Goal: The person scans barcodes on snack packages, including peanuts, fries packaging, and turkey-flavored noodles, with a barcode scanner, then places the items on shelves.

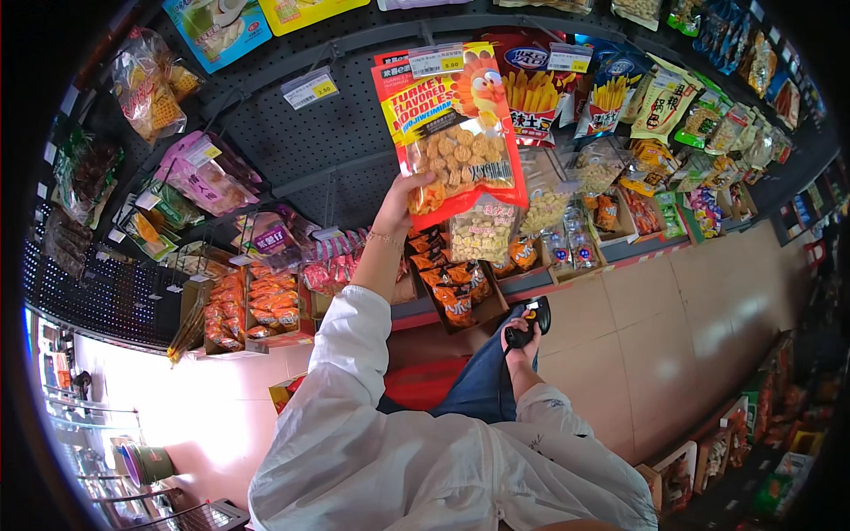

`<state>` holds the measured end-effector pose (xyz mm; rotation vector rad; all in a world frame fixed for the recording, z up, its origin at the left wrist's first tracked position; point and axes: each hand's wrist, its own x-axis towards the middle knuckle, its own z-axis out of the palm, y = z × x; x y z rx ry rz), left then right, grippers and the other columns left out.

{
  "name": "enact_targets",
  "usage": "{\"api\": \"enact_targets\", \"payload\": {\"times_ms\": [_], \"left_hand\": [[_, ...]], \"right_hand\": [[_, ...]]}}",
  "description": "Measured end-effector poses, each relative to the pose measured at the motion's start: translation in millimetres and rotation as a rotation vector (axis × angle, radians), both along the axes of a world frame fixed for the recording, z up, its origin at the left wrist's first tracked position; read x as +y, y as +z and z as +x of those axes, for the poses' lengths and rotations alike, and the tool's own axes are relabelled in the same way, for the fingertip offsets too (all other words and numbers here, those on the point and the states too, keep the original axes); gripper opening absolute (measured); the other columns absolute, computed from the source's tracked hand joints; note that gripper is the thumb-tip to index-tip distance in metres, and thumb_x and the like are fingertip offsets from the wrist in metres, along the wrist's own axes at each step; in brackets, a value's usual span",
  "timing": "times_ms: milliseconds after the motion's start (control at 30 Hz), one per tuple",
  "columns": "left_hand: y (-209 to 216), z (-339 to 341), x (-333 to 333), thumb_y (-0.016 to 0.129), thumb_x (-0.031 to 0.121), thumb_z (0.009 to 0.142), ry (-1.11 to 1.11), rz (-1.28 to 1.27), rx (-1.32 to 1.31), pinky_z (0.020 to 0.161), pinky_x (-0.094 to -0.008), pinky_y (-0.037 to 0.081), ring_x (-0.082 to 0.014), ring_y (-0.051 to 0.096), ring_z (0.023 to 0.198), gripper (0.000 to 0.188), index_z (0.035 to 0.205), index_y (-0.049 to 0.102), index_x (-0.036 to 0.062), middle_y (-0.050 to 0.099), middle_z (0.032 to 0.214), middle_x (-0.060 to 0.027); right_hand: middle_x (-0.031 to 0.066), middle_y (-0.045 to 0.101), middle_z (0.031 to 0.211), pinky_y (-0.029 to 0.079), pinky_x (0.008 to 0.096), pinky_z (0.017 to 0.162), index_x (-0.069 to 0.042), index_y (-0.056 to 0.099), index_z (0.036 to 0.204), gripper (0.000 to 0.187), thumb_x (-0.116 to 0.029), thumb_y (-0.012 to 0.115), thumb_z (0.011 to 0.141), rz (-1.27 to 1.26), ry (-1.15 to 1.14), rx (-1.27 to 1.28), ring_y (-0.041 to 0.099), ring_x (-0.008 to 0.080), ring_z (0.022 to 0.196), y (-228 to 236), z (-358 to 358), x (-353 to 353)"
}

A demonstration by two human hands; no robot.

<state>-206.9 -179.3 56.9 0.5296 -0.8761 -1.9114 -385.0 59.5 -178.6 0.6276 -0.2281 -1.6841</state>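
Observation:
My left hand (409, 202) is raised to the shelf rack, its thumb on the front of a red and yellow snack bag (465, 150) at the lower left edge. The bag has a cartoon bird and a clear window with round brown pieces. It hangs at a hook, with a price tag (436, 62) over its top and more red bags just behind. Down by my knee, my right hand (521, 343) is wrapped around a black handheld device (533, 322) with a rounded head. A dark cord or strap hangs from it.
Hanging snack bags (655, 102) fill the rack to the right, and purple bags (208, 173) hang at left. Open boxes of orange packets (456, 296) line the bottom shelf. A red stool-like thing (425, 385) is below me. Another stocked shelf (708, 460) stands at lower right.

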Motion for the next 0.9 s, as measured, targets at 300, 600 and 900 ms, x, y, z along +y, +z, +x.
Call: {"api": "enact_targets", "payload": {"times_ms": [300,600,900], "left_hand": [[4.5,-16.7,-38.7,0.044,0.014,0.082,-0.002,0.201,0.164,0.086,-0.0442,0.040,-0.0298,0.043,0.107,0.040,0.115,0.031,-0.0031,0.038,0.119,-0.0195],[-39.6,-5.8,-37.8,0.044,0.007,0.077,0.308,0.969,0.110,0.079,-0.0388,0.041,-0.0205,0.053,0.080,0.016,0.092,0.045,0.0014,0.050,0.088,-0.0092],[-81.0,47.6,-11.1,0.043,0.006,0.074,0.091,0.778,0.220,0.064,-0.0336,0.040,-0.0164,0.053,0.074,0.013,0.086,0.049,0.0025,0.054,0.082,-0.0034]], "right_hand": [[-0.0010,0.040,0.066,0.038,0.0256,0.067,-0.006,0.054,0.095,0.028,-0.022,0.052,0.072,0.042,0.021,-0.001,0.044,0.0093,0.060,5.5,1.2,0.1],[-0.0010,0.041,0.066,0.038,0.0259,0.067,-0.007,0.053,0.096,0.028,-0.024,0.051,0.073,0.059,0.003,0.034,0.044,0.0091,0.060,6.6,-0.8,-0.4],[-0.0010,0.040,0.066,0.038,0.0262,0.067,-0.006,0.053,0.096,0.029,-0.024,0.050,0.073,0.075,0.009,0.013,0.044,0.0093,0.059,1.9,-4.1,2.5]]}}
